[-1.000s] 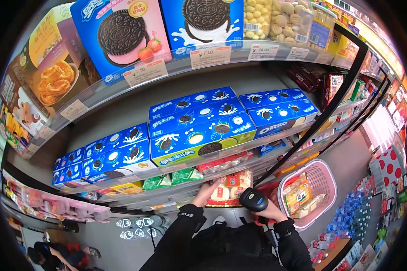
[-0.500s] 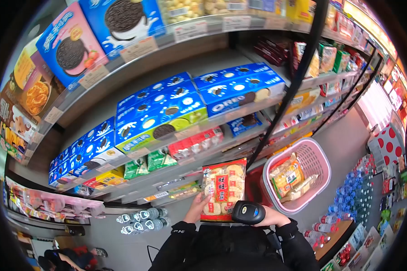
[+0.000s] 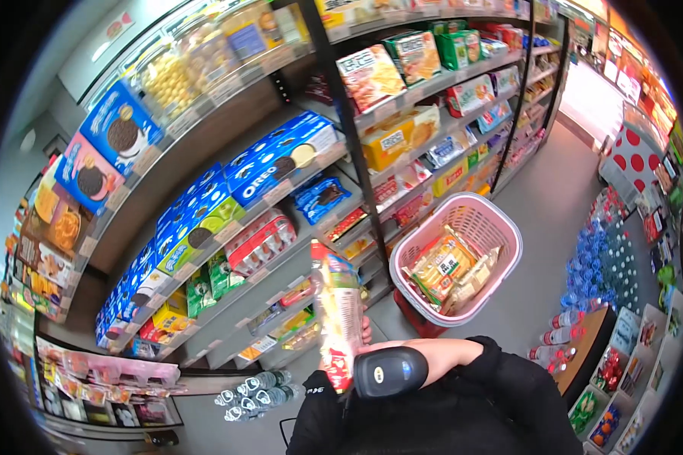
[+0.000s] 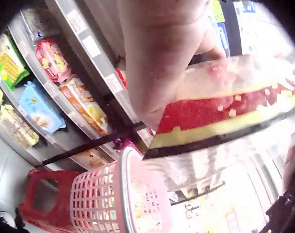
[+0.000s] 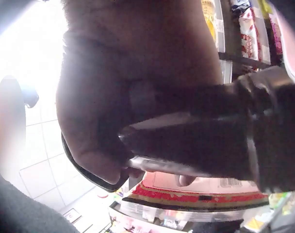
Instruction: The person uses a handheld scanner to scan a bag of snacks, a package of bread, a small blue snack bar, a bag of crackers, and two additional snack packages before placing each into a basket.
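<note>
A red and clear bag of crackers (image 3: 337, 315) stands almost edge-on before the body in the head view. My left hand (image 4: 159, 58) grips it by one side, the printed red and yellow band (image 4: 215, 109) running out from under the hand. In the head view the bag hides most of that hand. My right hand (image 5: 133, 92) is curled round the handle of a black scanner (image 3: 391, 371), whose head lies close to the bag's lower right side. Fingertips show at the bag's right edge; whose they are I cannot tell.
Right of the bag, a pink basket (image 3: 508, 258) with several snack packs sits on a red stool (image 3: 417, 317). Shelves of blue cookie boxes (image 3: 281, 155) and packets rise ahead. Bottled water (image 3: 258, 396) stands on the floor at lower left, more bottles at right.
The view has swung right, bringing more shelves in. The bag came up from the shelf, faced the camera, and is now turned edge-on; the scanner has stayed beside it.
</note>
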The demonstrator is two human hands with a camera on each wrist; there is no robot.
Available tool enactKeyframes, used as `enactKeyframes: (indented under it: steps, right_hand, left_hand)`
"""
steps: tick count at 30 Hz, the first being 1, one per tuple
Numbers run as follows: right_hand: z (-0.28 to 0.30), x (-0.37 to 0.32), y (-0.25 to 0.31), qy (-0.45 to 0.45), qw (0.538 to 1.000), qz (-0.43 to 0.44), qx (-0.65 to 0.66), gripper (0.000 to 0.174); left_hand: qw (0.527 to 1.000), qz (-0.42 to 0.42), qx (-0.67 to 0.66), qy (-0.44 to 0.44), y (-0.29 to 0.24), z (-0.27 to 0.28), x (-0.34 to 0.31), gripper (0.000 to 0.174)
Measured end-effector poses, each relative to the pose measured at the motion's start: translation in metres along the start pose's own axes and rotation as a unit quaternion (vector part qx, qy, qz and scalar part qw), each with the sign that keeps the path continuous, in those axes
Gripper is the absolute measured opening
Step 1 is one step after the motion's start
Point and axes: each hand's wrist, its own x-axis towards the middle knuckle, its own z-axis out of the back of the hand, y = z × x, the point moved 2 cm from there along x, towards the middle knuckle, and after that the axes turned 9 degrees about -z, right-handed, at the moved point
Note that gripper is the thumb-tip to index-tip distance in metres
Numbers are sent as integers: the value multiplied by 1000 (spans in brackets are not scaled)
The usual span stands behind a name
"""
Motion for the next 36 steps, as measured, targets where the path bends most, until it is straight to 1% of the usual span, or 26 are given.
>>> enactKeyframes:
  steps: [1, 2, 3, 4, 5, 6, 7, 8, 9, 10, 11, 12, 13, 14, 16, 18, 23, 25, 27, 28, 30, 31, 33, 36]
  right_hand:
    - [-1, -6, -3, -3, 1000, 14, -9, 65]
    - [-1, -11, -5, -5, 999, 28, -18, 58]
    - [0, -20, -6, -9, 999, 33, -14, 58]
    - [3, -32, -10, -14, 1000, -21, -7, 51]
    - [5, -43, -13, -18, 997, -76, 1, 44]
    - [5, -53, -12, -78, 994, -78, -17, 38]
    - [6, -62, -18, -97, 992, -75, -12, 38]
    - [6, -69, -24, -116, 991, -73, -8, 39]
    - [6, -76, -25, -142, 987, -70, -1, 38]
    - [5, -81, -28, -141, 988, -69, 3, 38]
    - [5, -85, -31, -168, 983, -70, 31, 38]
    - [6, -88, -35, -195, 977, -70, 58, 39]
    - [7, -88, -41, -202, 974, -63, 74, 39]
    - [7, -89, -42, -202, 974, -63, 77, 39]
    - [9, -89, -42, -205, 973, -51, 98, 40]
    - [10, -89, -46, -196, 976, -50, 83, 40]
    - [14, -90, -50, -154, 984, -47, 79, 39]
    - [15, -90, -49, -154, 984, -42, 81, 38]
    - [16, -90, -50, -154, 984, -38, 82, 38]
    - [17, -89, -52, -147, 985, -49, 77, 37]
    - [19, -87, -52, -136, 986, -60, 73, 37]
    - [20, -87, -51, -139, 986, -55, 69, 37]
    - [21, -86, -51, -139, 987, -52, 66, 37]
    - [23, -84, -54, -126, 987, -61, 73, 38]
  left_hand:
    - [1000, -22, 17, -2, 5, -24, 1, 54]
    - [998, -29, 43, 36, 3, -54, -2, 56]
    - [993, -3, 20, 114, 0, -59, 5, 57]
    - [982, 24, -5, 189, -2, -66, 9, 58]
    - [983, 27, -3, 183, -4, -72, 11, 58]
    - [977, 12, 16, 210, -7, -84, 10, 58]
    - [971, -4, 35, 237, -8, -91, 10, 59]
    - [972, -2, 35, 232, -9, -92, 12, 59]
    - [967, -12, 49, 248, -10, -91, 14, 62]
    - [962, -23, 63, 263, -9, -93, 15, 65]
    - [962, -46, 68, 260, -6, -95, 15, 66]
    - [963, -44, 69, 257, 0, -98, 15, 66]
    - [965, -77, 78, 237, 6, -101, 15, 67]
    - [966, -110, 86, 218, 10, -103, 16, 68]
    - [964, -108, 86, 226, 15, -101, 22, 68]
    - [956, -136, 77, 247, 21, -99, 27, 67]
    - [950, -132, 68, 274, 24, -100, 29, 61]
    - [949, -132, 65, 280, 24, -100, 29, 60]
    - [954, -115, 66, 267, 21, -95, 30, 61]
    - [955, -117, 66, 266, 22, -95, 28, 61]
    - [960, -146, 69, 227, 23, -93, 25, 64]
    - [961, -148, 69, 225, 23, -92, 26, 64]
    - [952, -152, 73, 255, 22, -90, 27, 65]
    - [950, -143, 66, 270, 20, -92, 27, 65]
